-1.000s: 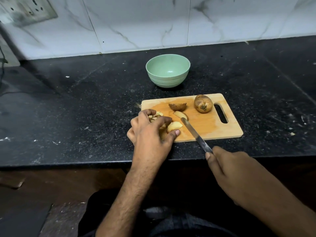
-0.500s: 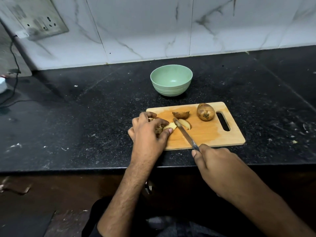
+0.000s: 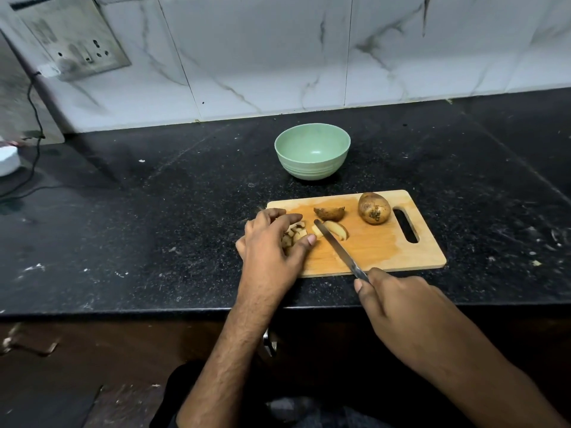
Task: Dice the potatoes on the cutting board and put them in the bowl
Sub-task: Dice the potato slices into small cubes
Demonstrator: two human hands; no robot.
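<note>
A wooden cutting board (image 3: 383,248) lies on the black counter. On it sit a whole potato (image 3: 374,208), a skin-up potato piece (image 3: 329,213) and a pale wedge (image 3: 338,230). My left hand (image 3: 272,242) curls over a small heap of diced potato (image 3: 295,236) at the board's left end. My right hand (image 3: 398,307) grips a knife (image 3: 336,247) by its handle; the blade runs up-left, its tip beside the wedge. The pale green bowl (image 3: 312,152) stands behind the board, with nothing visible inside.
A marble-tiled wall rises behind the counter, with a switch socket (image 3: 77,47) at upper left and a black cable (image 3: 34,118) hanging to a white object (image 3: 7,160) at the far left. The counter's front edge runs below my hands.
The knife has slid forward and left, from the board's front edge to the wedge. My left hand has gathered the diced pieces closer under its fingers. The camera has tilted up.
</note>
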